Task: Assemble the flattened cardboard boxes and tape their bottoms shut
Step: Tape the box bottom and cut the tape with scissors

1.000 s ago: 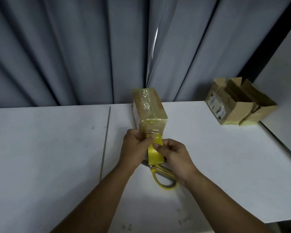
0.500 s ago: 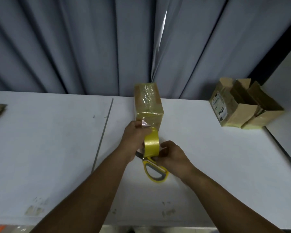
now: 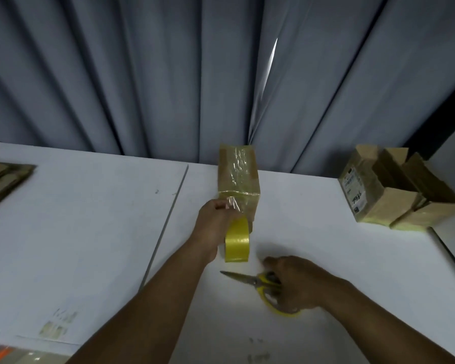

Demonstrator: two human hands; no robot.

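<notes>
So the box [image 3: 238,177] is sitting mid-surface [image 3: 90,232], back near the curtain, already shiny with tape on top. The left hand [image 3: 216,222] has its grip wrapped on the yellow roll [image 3: 237,241] right at the box's near face. A short strip [image 3: 233,206] runs from the roll up to the box corner. The right hand [image 3: 297,282] has its fingers curled round the yellow handles of the scissors [image 3: 247,279]. They're lying flat on the surface, blades shut and pointing left, towards the roll.

Stuff I'd worry about from here:

- That strip looks crinkled already. If the left hand lets the pull go slack, it'll probably fold onto itself and you get a lumpy seal.
- Nothing is pinning the box down, only the tape tugs on it. Pull too hard while cutting and it could slide or tip towards you.
- The blade tips are just beside the left forearm. Bringing them up to the strip in a hurry means steel passing right by the wrist and fingers.
- Cut too near the roll and the loose end may slap back flat, then you're picking at it forever.

Done boxes [image 3: 394,190] sit well off to the right and the flat cardboard [image 3: 3,177] is far left, so neither gets in the way.
</notes>
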